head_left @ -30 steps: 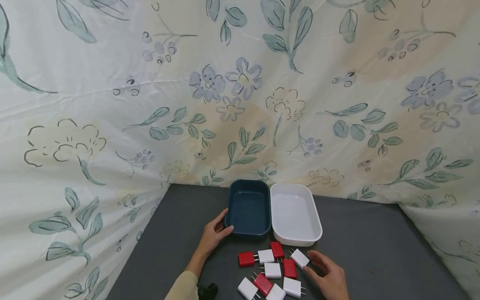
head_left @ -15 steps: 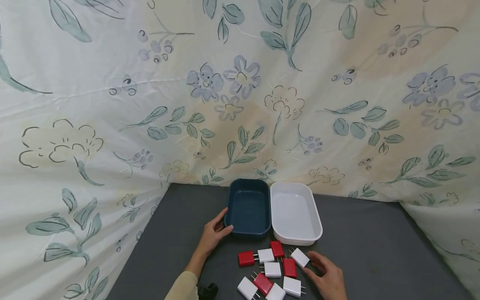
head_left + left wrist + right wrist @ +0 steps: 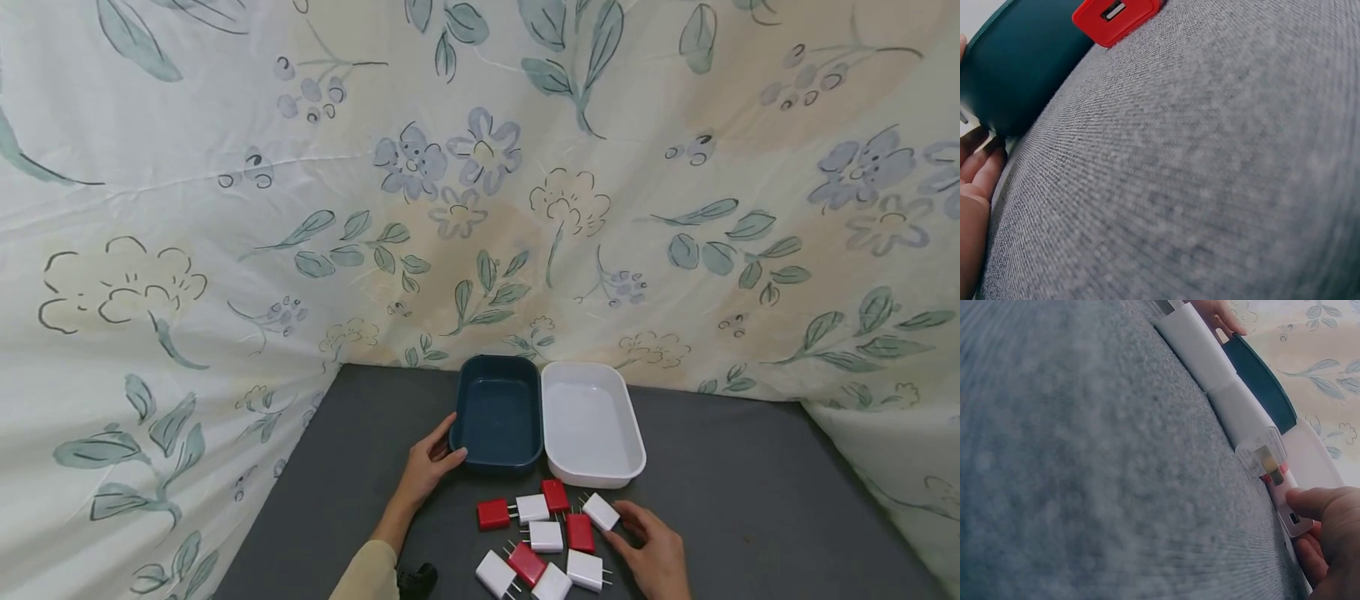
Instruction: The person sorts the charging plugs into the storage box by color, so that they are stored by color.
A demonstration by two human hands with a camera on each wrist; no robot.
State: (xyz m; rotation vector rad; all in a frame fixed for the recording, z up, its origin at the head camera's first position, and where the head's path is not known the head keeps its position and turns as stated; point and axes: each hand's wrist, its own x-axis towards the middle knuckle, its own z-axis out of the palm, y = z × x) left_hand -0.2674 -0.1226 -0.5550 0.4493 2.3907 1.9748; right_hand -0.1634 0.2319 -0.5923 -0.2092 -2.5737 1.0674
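At the front left corner of the dark blue dish (image 3: pixel 498 417), my left hand (image 3: pixel 423 475) holds on with thumb at the rim and fingers along the side wall. The left wrist view shows its fingertips (image 3: pixel 988 165) low against that wall. My right hand (image 3: pixel 651 546) pinches a white USB wall charger (image 3: pixel 601 511), the rightmost of the group. In the right wrist view its thumb presses the charger (image 3: pixel 1286 509) near the USB port, other fingers on the far side. The charger's prongs point up-left, toward the dishes.
A white dish (image 3: pixel 592 425) stands right beside the blue one. In front lie several loose chargers, including a red charger (image 3: pixel 492 514) and a white charger (image 3: pixel 585 570). A dark object (image 3: pixel 417 582) sits by the left sleeve. Patterned cloth (image 3: pixel 480 183) hangs behind the grey tabletop (image 3: pixel 735 500).
My right hand has shifted slightly left, its fingers closing in on the white charger. The left hand stays at the blue dish. The head view has tilted a little.
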